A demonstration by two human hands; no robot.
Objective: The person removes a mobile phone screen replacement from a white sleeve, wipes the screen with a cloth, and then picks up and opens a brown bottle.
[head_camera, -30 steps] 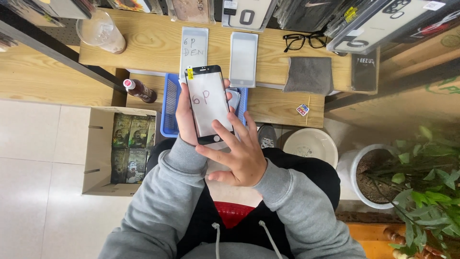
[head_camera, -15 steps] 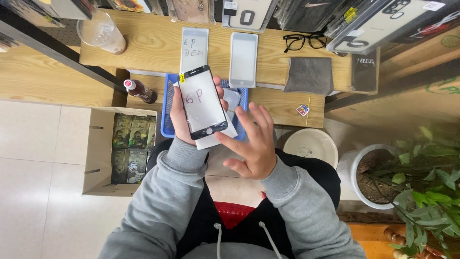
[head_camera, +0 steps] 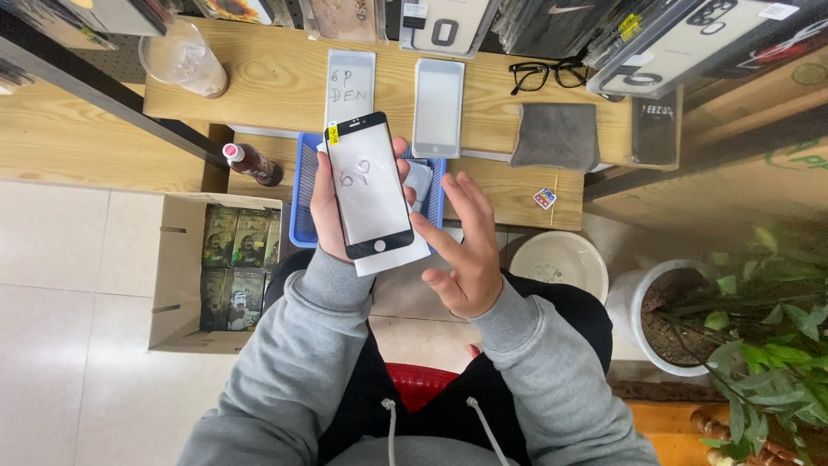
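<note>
Black-framed screen protector (head_camera: 369,185) with white backing, yellow tab at top corner, held upright over blue bin. Two white rectangular protector packs (head_camera: 349,86) (head_camera: 438,107) flat on wooden shelf, side by side. Hanging case packages (head_camera: 444,24) along top edge. Green packets, possibly boxed goods, in cardboard carton (head_camera: 177,285) on floor.
</note>
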